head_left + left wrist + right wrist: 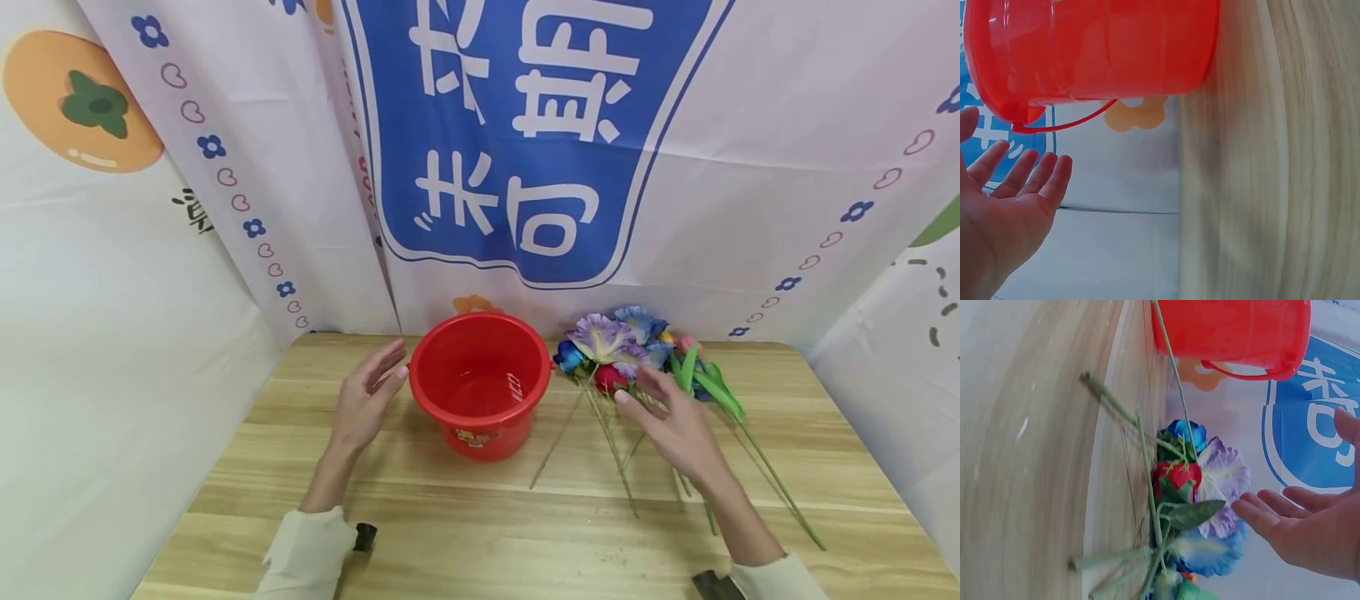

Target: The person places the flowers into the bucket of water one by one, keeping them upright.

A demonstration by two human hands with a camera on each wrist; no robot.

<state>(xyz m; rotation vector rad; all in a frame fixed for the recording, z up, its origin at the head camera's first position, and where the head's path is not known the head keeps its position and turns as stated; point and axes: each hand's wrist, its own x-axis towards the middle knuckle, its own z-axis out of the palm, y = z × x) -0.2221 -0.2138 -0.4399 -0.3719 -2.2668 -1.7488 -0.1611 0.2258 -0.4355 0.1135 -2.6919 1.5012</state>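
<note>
A red plastic bucket (487, 437) stands upright near the back of the table, its inside bare in the head view. My left hand (365, 402) hovers just left of its rim, fingers relaxed and apart from it in the left wrist view. To the bucket's right lies a loose pile of artificial flowers: a purple bloom (600, 337), a red rose (1175, 478), blue blooms (1207, 550) and green-leaved stems. Above the stems, my right hand (678, 429) is held with fingers extended, holding nothing. The bucket's thin red handle (1079, 124) hangs at the back.
The wooden table (450, 533) ends at a white cloth backdrop with a blue lettered panel (510, 142). Long flower stems (783, 487) reach toward the front right of the table. Black wrist bands (365, 537) show at both sleeves.
</note>
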